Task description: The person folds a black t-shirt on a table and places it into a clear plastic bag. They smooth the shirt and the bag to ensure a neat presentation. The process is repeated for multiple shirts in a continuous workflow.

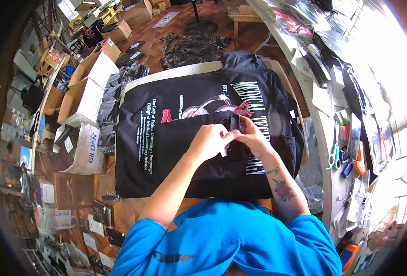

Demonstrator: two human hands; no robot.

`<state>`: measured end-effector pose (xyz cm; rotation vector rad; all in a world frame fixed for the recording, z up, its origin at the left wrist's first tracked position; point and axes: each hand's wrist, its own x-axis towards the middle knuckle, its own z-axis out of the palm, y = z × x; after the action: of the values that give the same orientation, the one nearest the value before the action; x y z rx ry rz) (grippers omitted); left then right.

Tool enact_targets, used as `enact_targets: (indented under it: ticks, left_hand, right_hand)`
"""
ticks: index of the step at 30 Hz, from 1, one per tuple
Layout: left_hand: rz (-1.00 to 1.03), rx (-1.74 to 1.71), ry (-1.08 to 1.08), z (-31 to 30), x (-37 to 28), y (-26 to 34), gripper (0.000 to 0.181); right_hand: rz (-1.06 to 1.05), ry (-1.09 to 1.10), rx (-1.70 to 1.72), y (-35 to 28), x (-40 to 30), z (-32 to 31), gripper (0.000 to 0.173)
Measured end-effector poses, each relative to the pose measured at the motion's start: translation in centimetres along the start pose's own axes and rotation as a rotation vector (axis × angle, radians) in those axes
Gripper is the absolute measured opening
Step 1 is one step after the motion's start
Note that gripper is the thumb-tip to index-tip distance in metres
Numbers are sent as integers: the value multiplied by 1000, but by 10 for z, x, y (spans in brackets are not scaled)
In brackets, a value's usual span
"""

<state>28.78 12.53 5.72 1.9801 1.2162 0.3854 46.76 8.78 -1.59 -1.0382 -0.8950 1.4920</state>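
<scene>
A black garment (pixel 175 145) with the collar of a T-shirt lies partly folded over a printed black shirt (pixel 279 103) in front of me. My left hand (pixel 210 139) and my right hand (pixel 253 136) meet at this collar (pixel 231 119), fingertips pinched together. A small white label (pixel 223 149) hangs below the left fingers. Which fingers grip the label and which the collar cloth is partly hidden. The shirt beneath carries white lettering and a pink and white graphic (pixel 193 112). Pale board edges (pixel 179 73) show under the pile.
On the right, a white table (pixel 305 81) bears scissors (pixel 334 157), an orange-handled tool (pixel 360 160), papers and plastic bags. Open cardboard boxes (pixel 86 82), a Gildan box (pixel 87 151) and bagged black garments (pixel 112 100) stand left. More dark bagged items (pixel 189 50) lie on the floor beyond.
</scene>
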Motion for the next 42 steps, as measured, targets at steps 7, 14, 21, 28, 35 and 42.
enact_targets:
  ticks: [7, 14, 21, 28, 35, 42]
  left_hand:
    - [111, 52, -155, 2, 21, -16, 27]
    - [579, -295, -261, 19, -8, -14, 15]
    - [828, -65, 44, 36, -28, 39, 14]
    - [926, 81, 31, 79, -37, 67, 46]
    - [881, -28, -83, 73, -29, 86, 64]
    - [344, 510, 290, -19, 30, -11, 36]
  right_hand:
    - [33, 201, -135, 9, 13, 6, 45]
    - [-67, 460, -530, 20, 18, 20, 32]
    - [-41, 151, -291, -13, -21, 1, 41]
    - [-49, 17, 647, -3, -163, -14, 62]
    - [65, 783, 832, 2, -213, -88, 13]
    - [323, 1247, -913, 54, -250, -161, 36]
